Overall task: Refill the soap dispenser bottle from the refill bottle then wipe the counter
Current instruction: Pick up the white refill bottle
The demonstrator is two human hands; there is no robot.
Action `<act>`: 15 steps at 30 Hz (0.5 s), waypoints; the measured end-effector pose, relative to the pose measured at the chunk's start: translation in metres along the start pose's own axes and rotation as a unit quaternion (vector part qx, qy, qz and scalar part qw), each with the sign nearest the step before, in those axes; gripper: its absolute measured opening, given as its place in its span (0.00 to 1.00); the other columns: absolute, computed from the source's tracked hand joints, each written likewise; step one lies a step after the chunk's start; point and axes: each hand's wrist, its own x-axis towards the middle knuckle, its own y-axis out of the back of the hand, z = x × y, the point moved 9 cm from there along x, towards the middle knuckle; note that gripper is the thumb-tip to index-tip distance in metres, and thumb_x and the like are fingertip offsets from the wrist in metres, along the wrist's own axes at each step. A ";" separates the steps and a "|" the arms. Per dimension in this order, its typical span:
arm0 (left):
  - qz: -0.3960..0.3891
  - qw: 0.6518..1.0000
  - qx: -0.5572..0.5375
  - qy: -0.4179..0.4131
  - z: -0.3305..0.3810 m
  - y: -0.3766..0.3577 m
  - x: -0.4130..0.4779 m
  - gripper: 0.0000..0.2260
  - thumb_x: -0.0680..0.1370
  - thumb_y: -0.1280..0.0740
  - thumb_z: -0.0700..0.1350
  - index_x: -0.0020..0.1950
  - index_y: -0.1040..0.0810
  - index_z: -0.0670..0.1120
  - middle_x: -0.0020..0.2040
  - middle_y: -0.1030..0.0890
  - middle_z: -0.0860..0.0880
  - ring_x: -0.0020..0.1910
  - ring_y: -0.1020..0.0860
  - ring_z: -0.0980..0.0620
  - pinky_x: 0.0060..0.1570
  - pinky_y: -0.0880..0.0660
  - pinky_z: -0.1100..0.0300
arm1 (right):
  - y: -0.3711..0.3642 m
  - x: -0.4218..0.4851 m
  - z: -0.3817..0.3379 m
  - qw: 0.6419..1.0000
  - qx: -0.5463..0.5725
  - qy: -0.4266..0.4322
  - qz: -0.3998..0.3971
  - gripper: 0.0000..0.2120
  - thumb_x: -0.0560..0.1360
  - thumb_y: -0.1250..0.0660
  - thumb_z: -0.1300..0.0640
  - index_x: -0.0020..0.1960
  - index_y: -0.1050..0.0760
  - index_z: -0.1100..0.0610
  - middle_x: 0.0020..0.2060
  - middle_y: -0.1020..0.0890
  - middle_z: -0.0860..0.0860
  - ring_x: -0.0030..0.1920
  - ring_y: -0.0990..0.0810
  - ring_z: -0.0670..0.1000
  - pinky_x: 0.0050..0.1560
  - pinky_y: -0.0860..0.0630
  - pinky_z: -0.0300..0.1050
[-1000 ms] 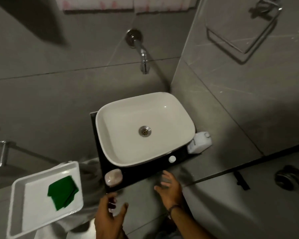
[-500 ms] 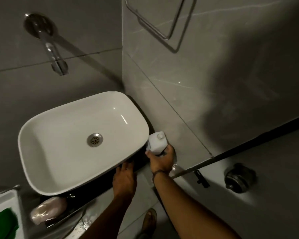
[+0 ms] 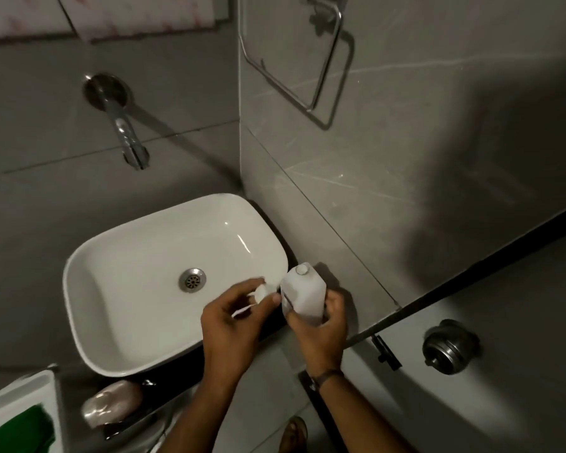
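**Soap bottle held at the right front corner of the sink basin**

White soap bottle [image 3: 303, 297], squarish with a small round cap on top, sits upright in our right hand [image 3: 321, 328], whose fingers and thumb are wrapped around its lower half. It is just beside the right front corner of the white sink basin [image 3: 118, 250], close to the basin's rim. We cannot tell whether it rests on the dark counter [image 3: 170, 380] or is lifted off it, nor whether it is the dispenser or the refill.

Our left hand [image 3: 229, 325] is over the front right part of the basin, just left of the bottle. Its fingertips pinch a small white piece [image 3: 262, 291]; a thin pale strip shows below it, too blurred to identify. The 2 hands are close together but not touching.

The basin's metal drain [image 3: 192, 280] lies left of the left hand. A chrome tap [image 3: 125, 132] comes out of the grey tiled wall behind the basin. A pinkish soap bar [image 3: 111, 403] lies on the counter in front of the basin's left corner. Further left of that is a white tray [image 3: 20, 390] holding a green cloth [image 3: 20, 433]. A metal towel ring [image 3: 294, 60] hangs on the side wall, well above and right of the basin.
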 end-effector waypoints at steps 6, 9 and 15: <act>-0.046 0.982 0.111 -0.146 0.117 0.040 0.007 0.13 0.73 0.17 0.48 0.56 0.12 0.54 0.52 0.12 0.59 0.49 0.14 0.55 0.49 0.17 0.65 | -0.039 -0.060 -0.089 0.988 -0.008 0.114 -0.100 0.36 0.59 0.17 0.42 0.62 0.30 0.30 0.60 0.20 0.38 0.55 0.17 0.43 0.47 0.15 0.38; -0.027 0.966 0.184 -0.181 0.146 0.078 0.007 0.13 0.69 0.16 0.55 0.50 0.14 0.57 0.47 0.14 0.65 0.45 0.15 0.60 0.44 0.17 0.69 | -0.063 -0.087 -0.115 0.980 -0.003 0.152 -0.130 0.37 0.59 0.18 0.42 0.61 0.32 0.24 0.59 0.21 0.34 0.57 0.18 0.44 0.50 0.16 0.39; -0.061 0.962 0.198 -0.178 0.173 0.142 0.003 0.10 0.70 0.16 0.50 0.50 0.10 0.54 0.49 0.12 0.59 0.49 0.13 0.57 0.53 0.14 0.51 | -0.103 -0.135 -0.147 0.968 0.002 0.197 -0.157 0.36 0.56 0.20 0.40 0.60 0.29 0.25 0.58 0.20 0.32 0.58 0.19 0.43 0.57 0.17 0.46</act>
